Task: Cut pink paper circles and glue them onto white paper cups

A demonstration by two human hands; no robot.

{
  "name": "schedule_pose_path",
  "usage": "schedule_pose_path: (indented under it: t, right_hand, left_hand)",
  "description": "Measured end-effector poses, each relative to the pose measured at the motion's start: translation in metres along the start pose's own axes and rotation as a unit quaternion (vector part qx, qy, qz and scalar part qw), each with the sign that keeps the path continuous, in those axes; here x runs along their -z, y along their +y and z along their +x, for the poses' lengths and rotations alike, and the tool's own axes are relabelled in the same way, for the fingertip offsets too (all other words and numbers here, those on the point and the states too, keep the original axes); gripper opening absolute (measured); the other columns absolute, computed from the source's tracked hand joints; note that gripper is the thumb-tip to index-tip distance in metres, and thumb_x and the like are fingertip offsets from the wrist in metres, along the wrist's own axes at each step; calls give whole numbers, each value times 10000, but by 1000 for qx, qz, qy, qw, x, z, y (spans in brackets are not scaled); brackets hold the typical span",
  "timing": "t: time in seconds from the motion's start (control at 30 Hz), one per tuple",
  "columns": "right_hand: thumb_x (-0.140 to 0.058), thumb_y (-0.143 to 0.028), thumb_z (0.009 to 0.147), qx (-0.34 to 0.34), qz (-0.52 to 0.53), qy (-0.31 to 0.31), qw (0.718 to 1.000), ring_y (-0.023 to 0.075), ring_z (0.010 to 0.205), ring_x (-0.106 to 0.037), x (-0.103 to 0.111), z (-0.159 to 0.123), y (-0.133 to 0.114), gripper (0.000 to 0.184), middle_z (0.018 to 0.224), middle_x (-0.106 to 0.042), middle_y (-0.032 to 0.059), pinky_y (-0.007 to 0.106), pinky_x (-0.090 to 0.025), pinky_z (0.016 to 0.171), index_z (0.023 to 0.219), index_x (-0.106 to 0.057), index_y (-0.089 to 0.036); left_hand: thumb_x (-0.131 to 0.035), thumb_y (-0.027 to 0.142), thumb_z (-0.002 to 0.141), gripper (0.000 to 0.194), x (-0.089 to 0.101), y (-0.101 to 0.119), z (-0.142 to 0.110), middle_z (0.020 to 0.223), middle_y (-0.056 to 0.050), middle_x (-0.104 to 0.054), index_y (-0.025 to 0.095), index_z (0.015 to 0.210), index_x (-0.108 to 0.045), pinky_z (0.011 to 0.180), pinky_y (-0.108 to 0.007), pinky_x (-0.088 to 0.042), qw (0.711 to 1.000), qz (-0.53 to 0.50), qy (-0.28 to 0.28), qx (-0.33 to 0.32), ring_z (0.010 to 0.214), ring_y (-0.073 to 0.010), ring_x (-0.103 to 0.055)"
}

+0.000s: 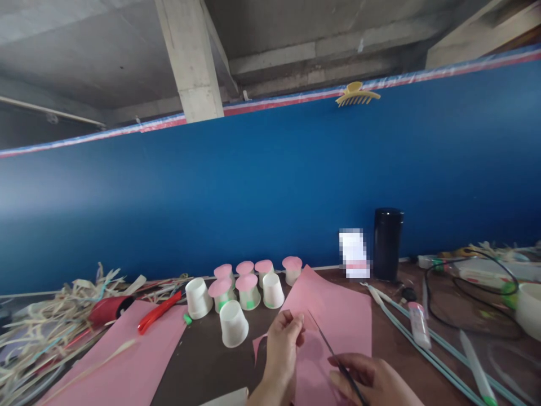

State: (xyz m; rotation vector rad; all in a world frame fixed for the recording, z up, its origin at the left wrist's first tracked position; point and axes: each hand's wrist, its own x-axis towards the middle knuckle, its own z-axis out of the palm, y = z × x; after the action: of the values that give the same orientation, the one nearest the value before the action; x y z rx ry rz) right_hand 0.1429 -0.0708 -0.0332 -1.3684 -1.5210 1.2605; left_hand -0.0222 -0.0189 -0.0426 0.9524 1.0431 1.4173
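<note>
In the head view my left hand pinches a sheet of pink paper at its left part. My right hand grips scissors with a dark handle. Their thin blades point up and left across the sheet, the tip close to my left fingers. Whether the blades are spread cannot be made out. Beyond my left hand stand several upturned white paper cups. Some cups carry pink paper rounds on top, and green patches show on their sides.
On the left, a second pink sheet lies under a red-handled tool, beside tangled pale strips. To the right are a black flask, a small bottle, pale blue cords and a marker. A blue partition stands behind.
</note>
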Motion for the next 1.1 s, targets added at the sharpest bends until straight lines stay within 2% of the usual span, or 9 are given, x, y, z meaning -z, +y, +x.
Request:
schedule_pose_path:
  t: [0.27, 0.63, 1.1]
  right_hand:
    - [-631, -532, 656, 9, -11, -2, 1000, 120, 468, -446, 1, -3, -10, 459, 493, -531, -19, 212, -319, 447, 869, -738, -140]
    - [-627, -518, 676, 1, 3, -7, 1000, 111, 485, -421, 2, -3, -9, 444, 516, -512, -21, 208, -317, 459, 870, -725, -130]
    - [-621, -507, 653, -18, 42, -12, 999, 97, 455, -358, -1, -6, -14, 405, 495, -421, -48, 215, -288, 443, 811, -709, -145]
  left_hand:
    - [-675, 473, 691, 374, -1, 3, -2, 543, 41, -453, 160, 639, -476, 489, -206, -266, 999, 34, -13, -6, 480, -64, -377]
    - [-627, 428, 755, 337, 2, -5, 0, 545, 35, -459, 163, 628, -462, 498, -218, -263, 998, 45, -37, -15, 481, -69, -392]
    - [-665, 502, 684, 402, 0, 5, -3, 516, 36, -476, 173, 586, -456, 483, -218, -250, 998, 52, -33, 13, 456, -75, -407]
